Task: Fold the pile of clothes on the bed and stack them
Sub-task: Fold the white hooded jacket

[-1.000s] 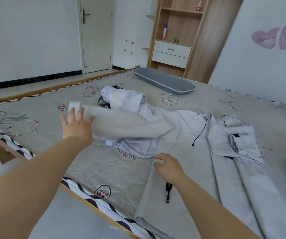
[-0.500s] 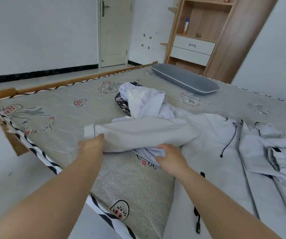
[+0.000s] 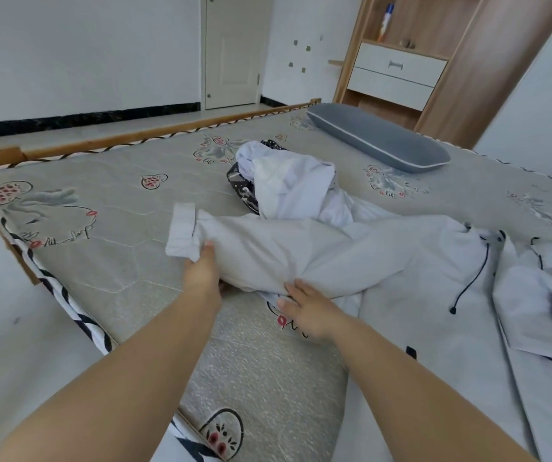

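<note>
A long pale grey fabric sleeve (image 3: 268, 248) of a light grey hooded garment (image 3: 417, 295) lies across the bed with the grey patterned mattress (image 3: 118, 228), and its white ribbed cuff (image 3: 183, 233) points to the left side. The left hand (image 3: 201, 271) holds the sleeve just beside the cuff; the thumb is on top of the cloth and the other fingers go under it, so they are clamped on the sleeve. The right hand (image 3: 307, 308) rests at the lower edge of the sleeve where the cloth is bunched. Its fingers (image 3: 298, 288) are a little apart and press on the fabric, but I cannot tell if they really pinch it. A black drawstring (image 3: 471, 278) hangs over the body of the garment, which is spread on the right part of the bed. Behind the sleeve there is a pile of white and dark patterned clothes (image 3: 281, 181). A grey oblong pillow (image 3: 377, 141) lies further back, near a wooden cabinet with white drawers (image 3: 397, 71).
</note>
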